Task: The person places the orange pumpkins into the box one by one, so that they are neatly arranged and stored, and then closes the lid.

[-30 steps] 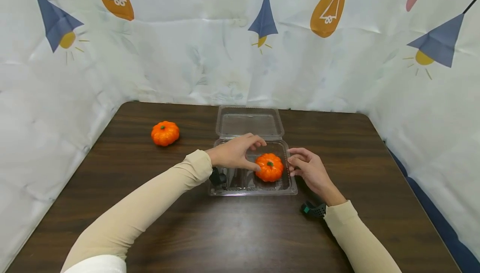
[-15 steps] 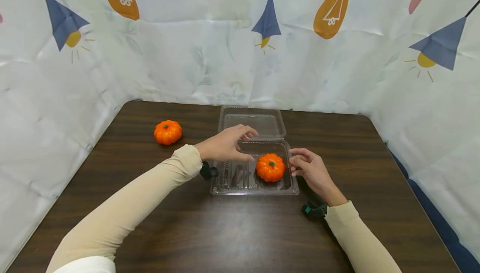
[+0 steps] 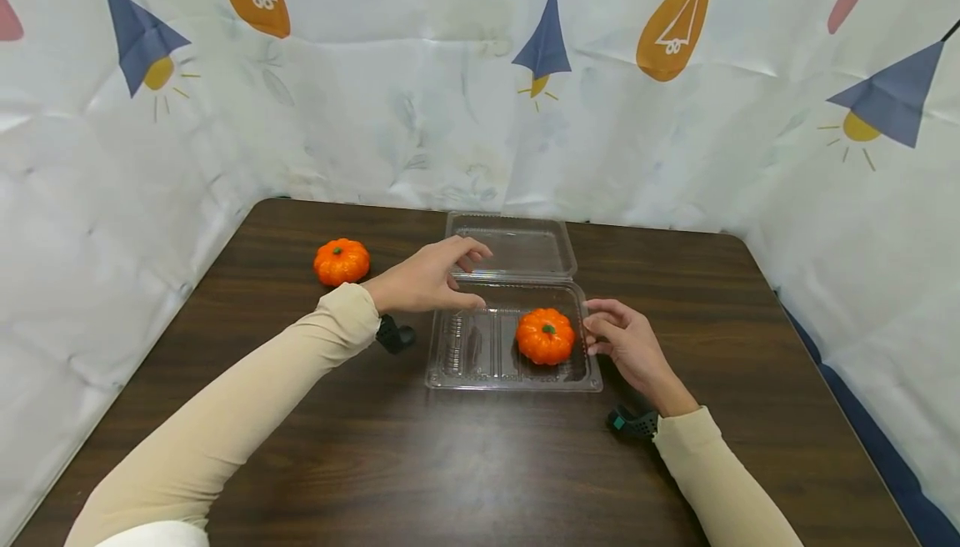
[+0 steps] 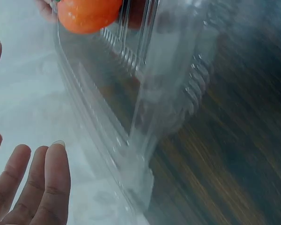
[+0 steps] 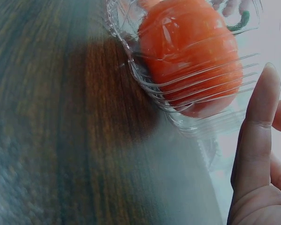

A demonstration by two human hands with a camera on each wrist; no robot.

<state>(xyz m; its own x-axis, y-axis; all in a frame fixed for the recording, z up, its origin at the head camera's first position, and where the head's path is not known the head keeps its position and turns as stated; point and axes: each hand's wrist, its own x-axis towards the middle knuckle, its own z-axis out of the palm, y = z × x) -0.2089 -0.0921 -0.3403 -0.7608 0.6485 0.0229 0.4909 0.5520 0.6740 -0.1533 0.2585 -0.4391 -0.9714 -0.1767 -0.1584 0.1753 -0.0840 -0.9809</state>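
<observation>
A clear plastic clamshell container (image 3: 465, 376) lies opened out on the table, its lid (image 3: 517, 247) folded back toward the wall. Inside its right part sits an orange toy pumpkin (image 3: 545, 336) with a green stem. My left hand (image 3: 431, 276) hovers over the container's left side, fingers spread and holding nothing. With thumb and fingers, my right hand (image 3: 630, 347) grips the container's right rim, beside that pumpkin. In the right wrist view, the thumb (image 5: 257, 136) lies along the ribbed wall. A second orange pumpkin (image 3: 341, 262) rests beyond my left wrist.
The dark wood table (image 3: 480, 472) has rounded far corners. A white patterned curtain (image 3: 337, 113) encloses its back and sides. Dark straps with small devices sit on both wrists.
My left hand has drawn away from the pumpkin in the container, moving left and slightly back toward the wall. The right hand stays at the container's rim. The head view has shifted slightly.
</observation>
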